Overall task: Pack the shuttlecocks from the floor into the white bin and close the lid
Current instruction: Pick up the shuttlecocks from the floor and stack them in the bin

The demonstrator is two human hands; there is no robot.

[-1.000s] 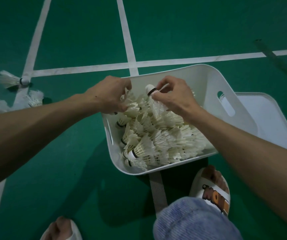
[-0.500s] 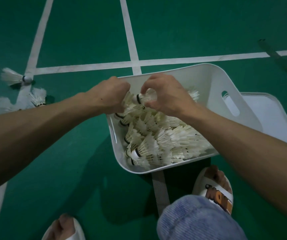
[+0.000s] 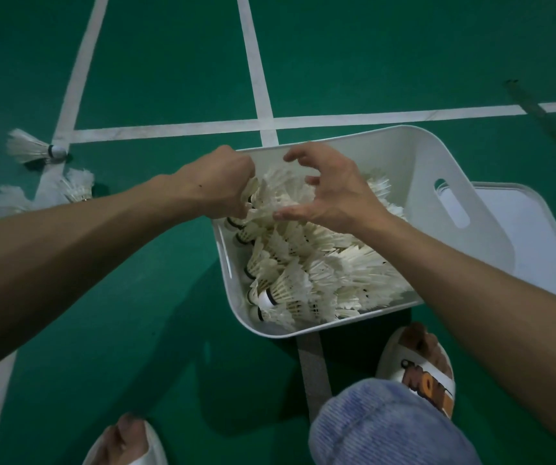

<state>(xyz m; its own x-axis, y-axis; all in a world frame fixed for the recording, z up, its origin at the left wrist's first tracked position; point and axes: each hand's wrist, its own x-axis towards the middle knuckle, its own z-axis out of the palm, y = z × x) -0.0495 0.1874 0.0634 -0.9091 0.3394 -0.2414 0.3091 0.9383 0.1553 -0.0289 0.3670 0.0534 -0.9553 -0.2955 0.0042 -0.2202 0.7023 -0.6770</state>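
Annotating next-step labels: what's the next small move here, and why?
Probably the left hand releases its bunch of white feather shuttlecocks into the white plastic bin: it grips them right above the bin's pile, and the right hand is open beside them. Loose shuttlecocks lie on the green floor, so the flat white lid should wait.

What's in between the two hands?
In the head view, a bunch of white shuttlecocks sits between the left hand, which grips it, and the open right hand, above the white bin.
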